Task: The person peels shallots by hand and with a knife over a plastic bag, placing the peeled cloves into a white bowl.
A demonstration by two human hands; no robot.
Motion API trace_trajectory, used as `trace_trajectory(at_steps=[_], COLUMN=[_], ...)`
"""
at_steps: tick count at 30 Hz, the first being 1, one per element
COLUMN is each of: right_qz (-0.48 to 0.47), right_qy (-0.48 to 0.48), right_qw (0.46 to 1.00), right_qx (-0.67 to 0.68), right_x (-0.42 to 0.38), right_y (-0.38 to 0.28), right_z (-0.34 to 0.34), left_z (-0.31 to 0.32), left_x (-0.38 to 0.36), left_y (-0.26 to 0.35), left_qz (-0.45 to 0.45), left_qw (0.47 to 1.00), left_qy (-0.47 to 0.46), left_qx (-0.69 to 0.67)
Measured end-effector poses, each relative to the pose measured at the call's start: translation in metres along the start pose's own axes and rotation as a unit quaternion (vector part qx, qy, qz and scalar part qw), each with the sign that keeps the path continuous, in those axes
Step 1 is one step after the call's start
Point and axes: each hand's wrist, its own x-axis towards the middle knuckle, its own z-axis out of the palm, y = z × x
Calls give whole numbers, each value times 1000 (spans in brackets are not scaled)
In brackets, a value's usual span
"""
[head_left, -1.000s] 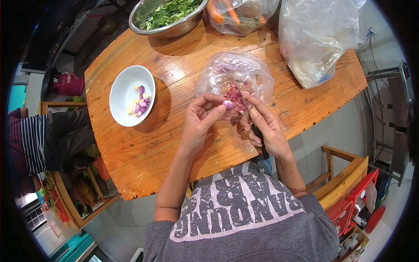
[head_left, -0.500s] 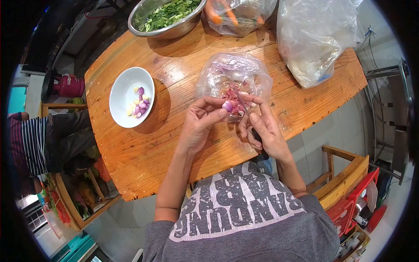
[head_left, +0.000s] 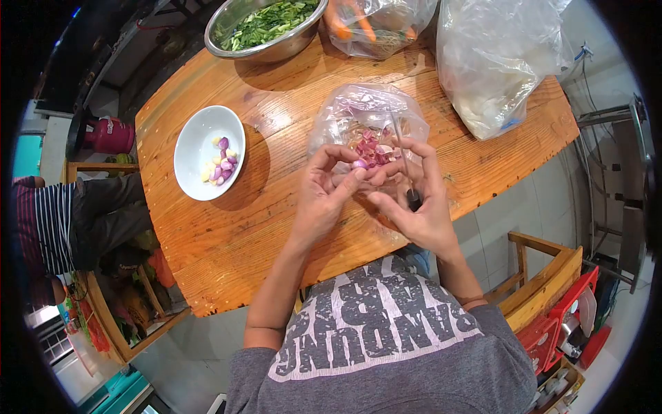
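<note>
My left hand [head_left: 327, 190] pinches a small purple shallot [head_left: 359, 164] between thumb and fingers, above the near edge of a clear plastic bag [head_left: 338, 114]. Red-purple peelings [head_left: 372, 143] lie in the bag. My right hand [head_left: 420, 207] has its fingers curled round a knife [head_left: 399, 138]; the thin blade points away from me and the black handle shows at the palm. A right fingertip is close to the shallot. To the left stands a white bowl [head_left: 189, 155] with several peeled purple and pale cloves [head_left: 224, 165] at its right side.
Chopped greens fill a metal bowl [head_left: 296, 43] at the table's far edge. Beside it are a bag of carrots [head_left: 376, 31] and a large plastic bag [head_left: 483, 69]. A person in a striped shirt [head_left: 52, 228] is at the left, beyond the wooden table [head_left: 227, 255].
The knife blade has swung away from the shallot and now points more straight ahead. My right thumb and fingers have spread wider, and my left fingers have curled in closer.
</note>
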Motion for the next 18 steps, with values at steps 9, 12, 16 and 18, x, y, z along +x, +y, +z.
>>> trace_trajectory(at_steps=[9, 12, 16, 18], right_qz=[-100, -147, -160, -201], right_qy=[103, 82, 63, 64], right_qw=[984, 966, 967, 956], right_qx=[-103, -194, -190, -206], right_x=[6, 16, 31, 41], right_y=[22, 25, 15, 0], right_z=[-3, -17, -24, -23], left_z=[3, -7, -48, -68], left_x=[-14, -21, -31, -36], left_y=[39, 67, 89, 96], left_qz=[46, 210, 182, 161], left_qw=[993, 879, 742, 708], left_qy=[-14, 124, 310, 338], left_qx=[106, 409, 565, 598])
